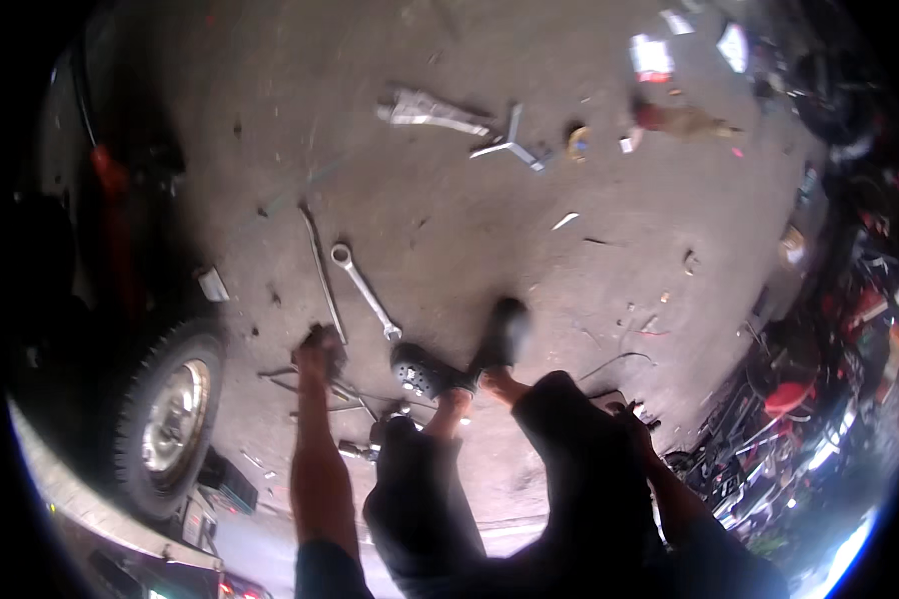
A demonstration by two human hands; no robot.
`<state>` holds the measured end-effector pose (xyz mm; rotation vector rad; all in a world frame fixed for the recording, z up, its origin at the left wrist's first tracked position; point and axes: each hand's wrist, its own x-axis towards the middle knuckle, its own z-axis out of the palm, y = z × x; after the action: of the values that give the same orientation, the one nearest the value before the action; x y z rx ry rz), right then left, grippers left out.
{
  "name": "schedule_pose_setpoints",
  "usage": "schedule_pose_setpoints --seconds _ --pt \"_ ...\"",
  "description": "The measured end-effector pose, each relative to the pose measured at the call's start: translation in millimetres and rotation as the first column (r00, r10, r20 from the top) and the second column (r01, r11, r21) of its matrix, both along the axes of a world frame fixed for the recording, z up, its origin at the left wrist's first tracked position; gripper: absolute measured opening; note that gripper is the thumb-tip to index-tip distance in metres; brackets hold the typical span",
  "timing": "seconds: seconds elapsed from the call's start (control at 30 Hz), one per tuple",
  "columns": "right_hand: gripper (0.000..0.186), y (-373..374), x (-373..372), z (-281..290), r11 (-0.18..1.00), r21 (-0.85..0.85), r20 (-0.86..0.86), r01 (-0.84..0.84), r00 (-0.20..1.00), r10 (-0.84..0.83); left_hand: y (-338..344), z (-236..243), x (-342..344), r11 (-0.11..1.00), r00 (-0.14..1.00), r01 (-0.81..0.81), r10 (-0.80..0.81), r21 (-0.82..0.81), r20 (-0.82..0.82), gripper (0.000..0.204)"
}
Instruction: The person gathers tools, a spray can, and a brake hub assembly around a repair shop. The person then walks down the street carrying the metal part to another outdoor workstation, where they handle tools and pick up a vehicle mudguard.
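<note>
My left hand [320,351] reaches down to the floor beside several scattered hand tools [355,399]. Its fingers are dark and blurred, so any grip is hidden. Just beyond it lie a long thin metal bar [322,275] and a large combination wrench [368,292], its open jaw pointing toward my left shoe. My right hand [633,421] is low beside my right knee, mostly in shadow. A pale flat piece [606,400] shows next to it; whether the hand touches it is unclear.
My black clogs [425,371] stand on the concrete floor. At left is a vehicle wheel [175,419]. Farther off lie a Y-shaped wrench [511,146], a crumpled silvery piece [432,110] and a tape-like ring [578,143]. Cluttered parts, including a red piece [789,397], line the right side.
</note>
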<state>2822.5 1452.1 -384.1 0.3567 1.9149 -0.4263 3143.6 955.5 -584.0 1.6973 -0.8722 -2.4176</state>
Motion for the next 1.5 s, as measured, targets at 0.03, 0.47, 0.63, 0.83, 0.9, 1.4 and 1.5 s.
schedule_pose_setpoints --seconds 0.03,0.47,0.63,0.83,0.9,1.4,1.5 --pt "0.035 -5 -3 22 0.999 -0.014 -0.018 0.043 0.999 -0.043 25 36 -24 0.997 0.996 -0.046 0.042 -0.057 -0.078 0.022" --pt "0.044 -106 -99 284 0.886 -0.364 -0.190 0.287 0.909 -0.372 34 529 -320 0.874 0.825 0.081 0.212 0.480 -0.524 0.030" --pt "0.031 -109 -149 260 0.615 -0.533 -0.005 0.581 0.724 -0.689 10 564 -390 0.908 0.841 0.221 0.007 0.356 -0.541 0.025" --pt "0.029 -130 -241 232 0.692 -0.559 0.069 0.457 0.857 -0.510 -15 606 -432 0.954 0.862 -0.054 0.193 0.294 -0.468 0.028" --pt "0.030 -125 -274 210 0.706 -0.534 0.107 0.465 0.866 -0.489 -28 623 -447 0.959 0.881 -0.146 0.238 0.243 -0.409 0.030" --pt "0.017 -306 -417 309 0.807 -0.336 -0.032 0.486 0.850 -0.525 -257 597 -498 0.902 0.797 -0.406 0.427 0.145 -0.427 0.024" --pt "0.016 -340 -436 339 0.890 -0.248 -0.121 0.382 0.900 -0.420 -306 617 -528 0.911 0.783 -0.360 0.411 0.200 -0.466 0.022"
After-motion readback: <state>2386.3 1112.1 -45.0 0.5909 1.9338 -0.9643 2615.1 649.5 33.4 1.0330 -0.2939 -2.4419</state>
